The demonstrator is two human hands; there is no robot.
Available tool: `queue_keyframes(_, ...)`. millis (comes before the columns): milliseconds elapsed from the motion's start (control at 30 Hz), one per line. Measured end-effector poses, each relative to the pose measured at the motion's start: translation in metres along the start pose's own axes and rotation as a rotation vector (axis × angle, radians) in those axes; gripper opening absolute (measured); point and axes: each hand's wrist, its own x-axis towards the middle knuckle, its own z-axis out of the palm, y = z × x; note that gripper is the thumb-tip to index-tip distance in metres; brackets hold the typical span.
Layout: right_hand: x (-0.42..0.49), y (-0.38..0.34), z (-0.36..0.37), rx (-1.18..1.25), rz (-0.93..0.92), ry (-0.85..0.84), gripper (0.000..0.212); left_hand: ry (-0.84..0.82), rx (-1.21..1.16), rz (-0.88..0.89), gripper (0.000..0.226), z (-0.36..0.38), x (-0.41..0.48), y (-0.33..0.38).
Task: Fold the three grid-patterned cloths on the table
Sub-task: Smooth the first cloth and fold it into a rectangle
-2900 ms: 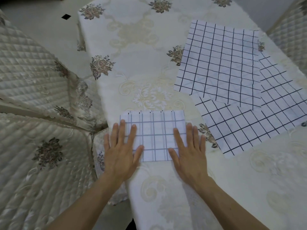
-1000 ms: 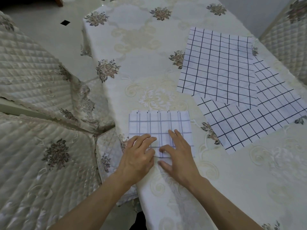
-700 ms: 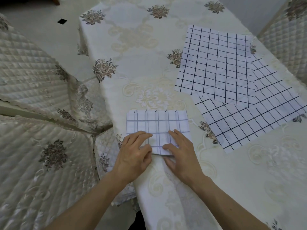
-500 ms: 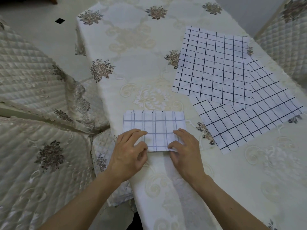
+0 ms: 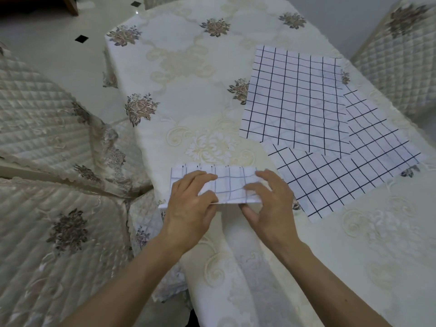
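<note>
A small folded grid cloth (image 5: 230,182) with pale blue lines lies near the table's front left corner. My left hand (image 5: 191,204) pinches its near left edge, thumb under and fingers on top. My right hand (image 5: 269,204) grips the near right edge the same way. The near edge is lifted a little off the table. Two larger grid cloths with black lines lie flat to the right: the upper cloth (image 5: 295,97) overlaps the lower cloth (image 5: 342,173), which is turned at an angle.
The table (image 5: 188,90) wears a cream tablecloth with brown flower motifs. Quilted chairs stand at the left (image 5: 47,161) and at the far right (image 5: 401,55). White tiled floor (image 5: 47,31) shows at the upper left.
Both hands went from lying flat on the small cloth to its near edge, took hold of it and raised it, carrying it away from me over the cloth.
</note>
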Motion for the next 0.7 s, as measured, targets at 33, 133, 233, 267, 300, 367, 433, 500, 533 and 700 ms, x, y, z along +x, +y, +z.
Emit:
queue_keyframes(33, 0.003, 0.002, -0.004, 0.03, 0.08, -0.01, 0.053, 0.007, -0.033, -0.017, 0.016, -0.006, 0.001, -0.002)
queue_keyframes(133, 0.01, 0.009, -0.011, 0.181, 0.288, -0.027, 0.085, 0.057, -0.142, -0.063, 0.006, -0.024, 0.005, -0.005)
queue_keyframes(233, 0.016, 0.015, -0.013, 0.352, 0.494, -0.121, 0.097, 0.07, -0.251, -0.128, 0.011, -0.042, 0.011, -0.003)
queue_keyframes(267, 0.018, 0.018, -0.012, 0.413, 0.538, -0.159, 0.099, 0.063, -0.287, -0.142, 0.009, -0.048, 0.012, -0.002)
queue_keyframes(300, 0.019, 0.02, -0.011, 0.455, 0.566, -0.191, 0.1, 0.052, -0.317, -0.149, 0.006, -0.053, 0.014, -0.002)
queue_keyframes(367, 0.023, 0.02, -0.01, 0.525, 0.572, -0.237, 0.097, 0.026, -0.365, -0.145, 0.003, -0.064, 0.014, -0.003)
queue_keyframes(433, 0.028, 0.024, -0.008, 0.615, 0.549, -0.286, 0.083, 0.005, -0.427, -0.15, 0.003, -0.072, 0.013, -0.004)
queue_keyframes(500, 0.033, 0.023, -0.011, 0.737, 0.499, -0.36, 0.062, 0.005, -0.536, -0.209, 0.005, -0.076, 0.012, -0.008)
queue_keyframes(533, 0.035, 0.022, -0.01, 0.805, 0.483, -0.389, 0.048, 0.009, -0.588, -0.248, 0.005, -0.076, 0.011, -0.011)
queue_keyframes(700, 0.036, 0.008, -0.008, 0.93, 0.473, -0.309, 0.045, 0.104, -0.887, -0.519, 0.019, -0.079, 0.014, -0.01)
